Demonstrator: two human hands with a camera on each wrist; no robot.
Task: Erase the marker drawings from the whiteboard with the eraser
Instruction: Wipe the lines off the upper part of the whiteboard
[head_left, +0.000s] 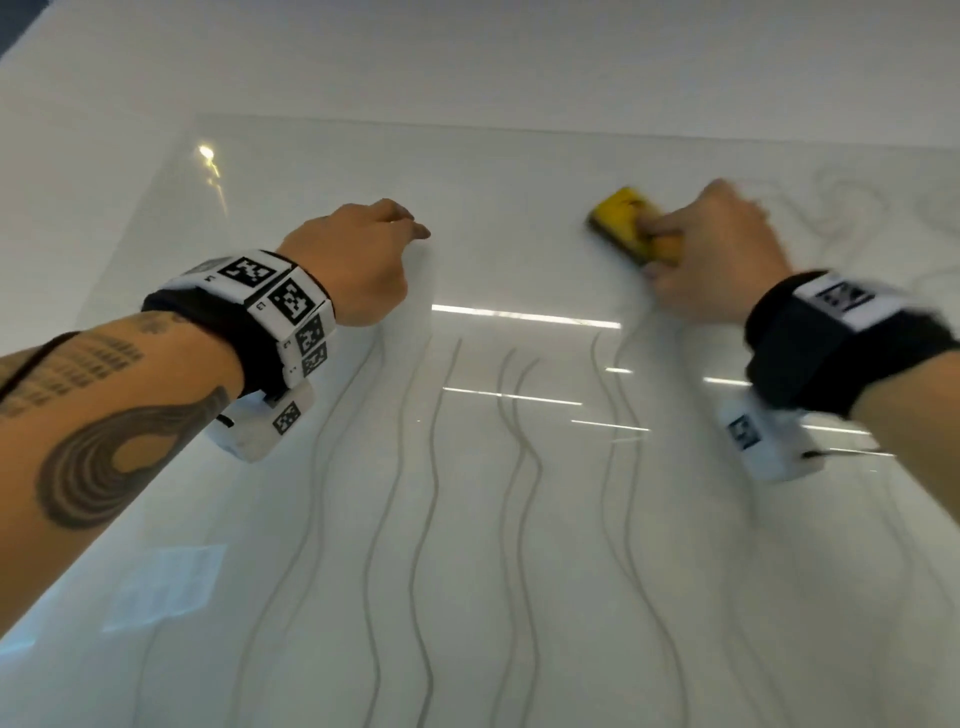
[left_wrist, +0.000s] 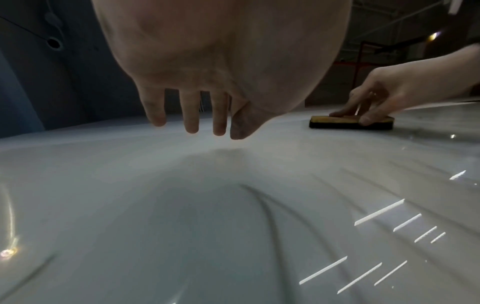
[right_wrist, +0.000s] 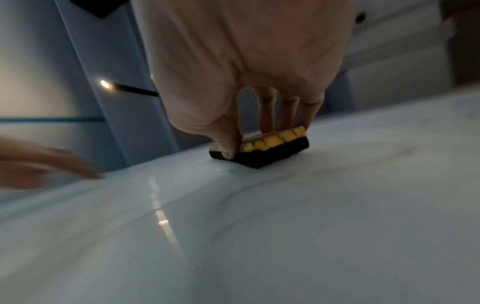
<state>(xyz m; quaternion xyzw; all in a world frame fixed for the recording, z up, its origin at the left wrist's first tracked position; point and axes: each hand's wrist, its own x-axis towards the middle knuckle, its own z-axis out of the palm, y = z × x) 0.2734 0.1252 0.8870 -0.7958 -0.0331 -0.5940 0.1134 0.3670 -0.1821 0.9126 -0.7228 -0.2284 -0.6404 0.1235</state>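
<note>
The left hand is held relaxed and empty, fingers extended down toward the whiteboard; contact cannot be told. The yellow-topped, black-based eraser is pinched by the right hand, thumb on one long side, fingers on top. It lies flat near the board's far edge, long axis diagonal. Wavy marker lines run toward the near edge. No writing is legible; the wristbands carry square coded markers.

Surface: white tabletop, plain, pale.
Lying on it: glossy whiteboard, flat, ceiling lights reflected in it.
On the whiteboard: grey wavy marker lines along the near half; faint smears far right; yellow-topped, black-based eraser flat on the far part.
</note>
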